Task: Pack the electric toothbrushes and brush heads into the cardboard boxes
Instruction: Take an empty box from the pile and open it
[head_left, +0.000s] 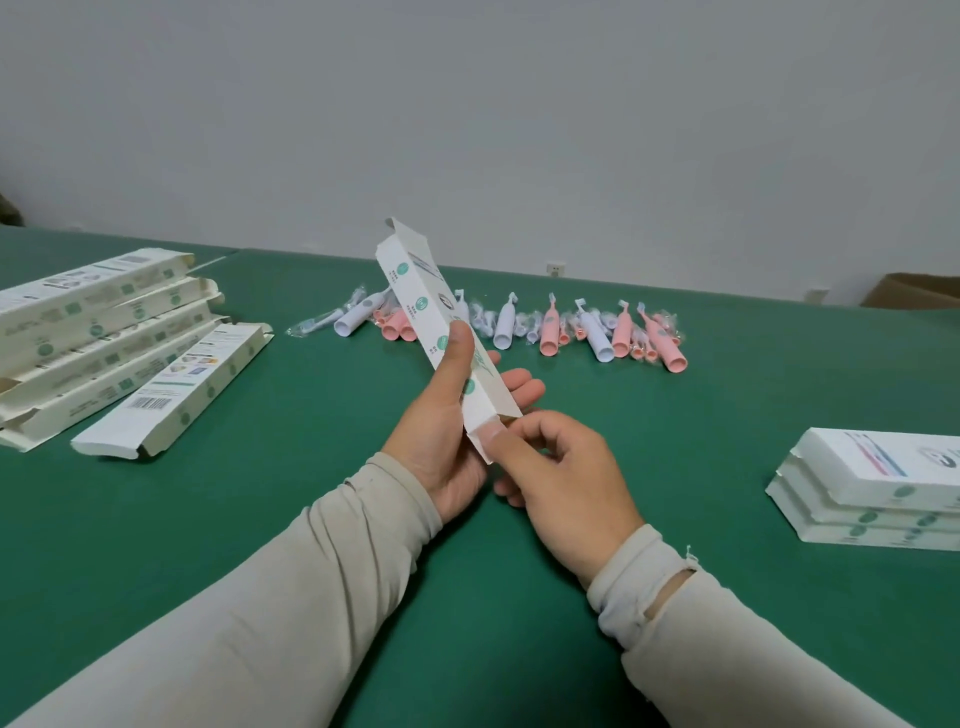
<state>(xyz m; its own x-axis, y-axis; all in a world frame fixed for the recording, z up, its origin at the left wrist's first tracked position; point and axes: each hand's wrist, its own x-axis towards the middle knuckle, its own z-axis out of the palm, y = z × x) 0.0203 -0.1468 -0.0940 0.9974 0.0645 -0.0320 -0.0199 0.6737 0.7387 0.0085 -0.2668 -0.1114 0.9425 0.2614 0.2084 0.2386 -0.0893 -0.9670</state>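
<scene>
While the left hand (447, 415) grips a long white cardboard box (441, 332) tilted up off the green table (467, 597), thumb laid along its printed side and fingers curled behind, the right hand (566, 478) pinches the flap at the box's near end between thumb and forefinger. Round green logos run along the box's side; the writing is too small to read. Its far flap stands open. Beyond it, a row of pink and white electric toothbrushes (550, 327) lies across the table, with brush heads in clear wrappers (317, 322) mixed among them; the raised box hides part of the row. At far left lies a pile of open boxes (104, 332), the nearest showing a barcode (149, 403). At right sits a stack of closed boxes (872, 488), well apart from the hands. Both sleeves are pale beige
</scene>
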